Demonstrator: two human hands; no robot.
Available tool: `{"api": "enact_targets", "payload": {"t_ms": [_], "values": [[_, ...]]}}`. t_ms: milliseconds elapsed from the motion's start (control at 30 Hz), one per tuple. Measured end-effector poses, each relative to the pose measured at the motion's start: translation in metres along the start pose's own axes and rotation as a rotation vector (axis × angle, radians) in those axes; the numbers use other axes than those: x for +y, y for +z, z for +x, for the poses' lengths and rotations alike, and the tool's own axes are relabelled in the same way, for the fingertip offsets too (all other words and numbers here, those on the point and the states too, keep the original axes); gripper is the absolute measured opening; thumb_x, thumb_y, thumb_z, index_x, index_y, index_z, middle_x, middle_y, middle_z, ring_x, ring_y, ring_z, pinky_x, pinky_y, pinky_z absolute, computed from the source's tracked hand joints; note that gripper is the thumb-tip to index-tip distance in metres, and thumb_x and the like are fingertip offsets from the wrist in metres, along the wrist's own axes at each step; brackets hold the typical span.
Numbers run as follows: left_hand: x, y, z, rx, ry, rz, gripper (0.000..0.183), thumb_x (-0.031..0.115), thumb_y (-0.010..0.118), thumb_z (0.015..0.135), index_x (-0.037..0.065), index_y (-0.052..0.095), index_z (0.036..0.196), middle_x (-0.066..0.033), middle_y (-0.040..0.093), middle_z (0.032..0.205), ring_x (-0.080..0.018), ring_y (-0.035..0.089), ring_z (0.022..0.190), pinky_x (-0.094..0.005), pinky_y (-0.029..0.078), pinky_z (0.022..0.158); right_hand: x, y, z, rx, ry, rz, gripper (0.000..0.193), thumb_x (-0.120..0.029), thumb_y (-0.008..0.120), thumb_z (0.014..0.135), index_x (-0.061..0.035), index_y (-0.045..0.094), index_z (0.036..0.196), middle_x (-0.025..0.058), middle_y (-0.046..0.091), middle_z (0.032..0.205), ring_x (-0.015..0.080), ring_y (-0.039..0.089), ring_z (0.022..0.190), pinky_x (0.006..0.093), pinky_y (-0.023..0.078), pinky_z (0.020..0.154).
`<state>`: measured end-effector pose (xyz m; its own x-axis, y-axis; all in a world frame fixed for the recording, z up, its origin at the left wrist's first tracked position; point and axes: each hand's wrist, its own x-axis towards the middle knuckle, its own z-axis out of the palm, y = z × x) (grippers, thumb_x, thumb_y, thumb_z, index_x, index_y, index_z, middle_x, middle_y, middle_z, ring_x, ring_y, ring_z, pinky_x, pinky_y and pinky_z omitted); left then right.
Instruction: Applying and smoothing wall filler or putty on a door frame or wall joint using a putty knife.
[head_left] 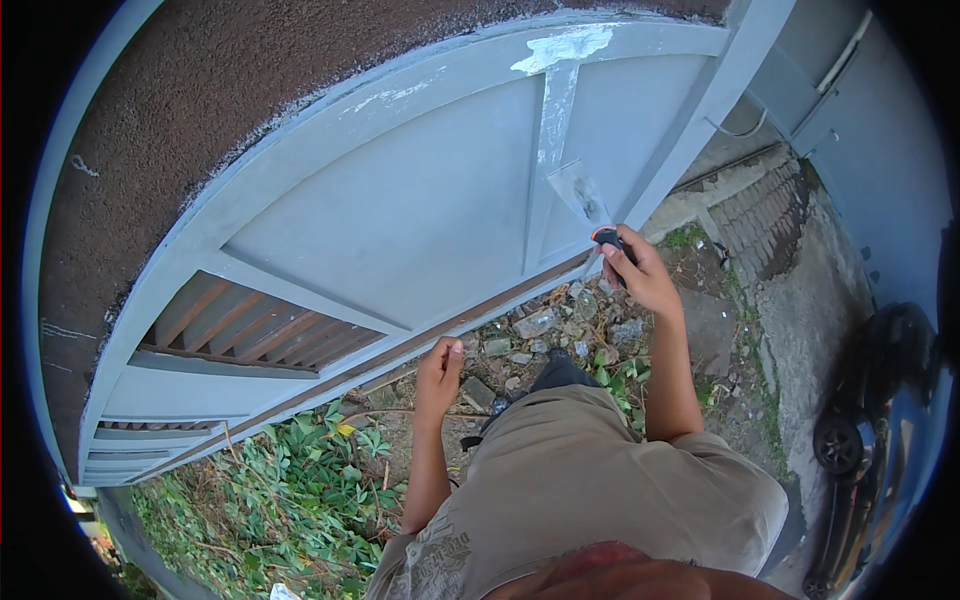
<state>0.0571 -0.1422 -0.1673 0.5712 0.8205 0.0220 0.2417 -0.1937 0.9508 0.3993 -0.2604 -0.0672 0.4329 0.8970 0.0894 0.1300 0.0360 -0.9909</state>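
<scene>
A putty knife [582,194] with a wide metal blade and a black handle with an orange collar is held in my right hand [645,270]. Its blade points up and to the left, over the grey panelled gate [400,195], near the narrow upright strip [552,130]; whether it touches cannot be told. White filler [565,48] is smeared where that strip meets the curved top rail, and thinner streaks run down the strip. My left hand [438,375] is curled closed beside the gate's lower edge, with its thumb showing. Whatever it may hold is hidden.
A slatted opening [250,325] sits in the gate's left part. Rubble and stones [535,322] lie at my feet, with leafy plants [285,485] on the left. To the right are a concrete path [815,290] and a dark parked car [870,430].
</scene>
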Motion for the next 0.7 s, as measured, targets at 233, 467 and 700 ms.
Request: {"api": "enact_targets", "payload": {"t_ms": [233, 467, 700], "values": [[0.016, 0.011, 0.018, 0.217, -0.039, -0.018, 0.029, 0.027, 0.051, 0.107, 0.002, 0.063, 0.098, 0.0031, 0.045, 0.064, -0.0056, 0.038, 0.061, -0.0255, 0.031, 0.054, -0.069, -0.045, 0.063, 0.008, -0.142, -0.281, 0.027, -0.026, 0.056, 0.104, -0.0019, 0.064, 0.094, -0.0019, 0.056, 0.064, 0.0039, 0.048, 0.050, 0.0235, 0.036, 0.046], [0.060, 0.062, 0.047, 0.264, -0.045, 0.039, 0.032, 0.026, 0.049, 0.108, 0.000, 0.064, 0.096, 0.0030, 0.047, 0.067, -0.0057, 0.042, 0.064, -0.0246, 0.034, 0.058, -0.117, -0.061, 0.125, 0.197, -0.382, -0.673, 0.039, -0.041, 0.066, 0.097, -0.0030, 0.070, 0.087, 0.0119, 0.048, 0.052, 0.0261, 0.042, 0.045, 0.0347, 0.034, 0.047], [0.054, 0.109, 0.063, 0.342, -0.042, 0.009, 0.027, 0.025, 0.052, 0.106, 0.002, 0.065, 0.099, 0.0045, 0.043, 0.064, -0.0045, 0.038, 0.061, -0.0256, 0.032, 0.054, -0.136, -0.073, 0.151, 0.029, -0.466, -0.697, 0.042, -0.043, 0.065, 0.096, -0.0027, 0.069, 0.084, 0.0118, 0.049, 0.053, 0.0257, 0.044, 0.045, 0.0358, 0.036, 0.047]]}}
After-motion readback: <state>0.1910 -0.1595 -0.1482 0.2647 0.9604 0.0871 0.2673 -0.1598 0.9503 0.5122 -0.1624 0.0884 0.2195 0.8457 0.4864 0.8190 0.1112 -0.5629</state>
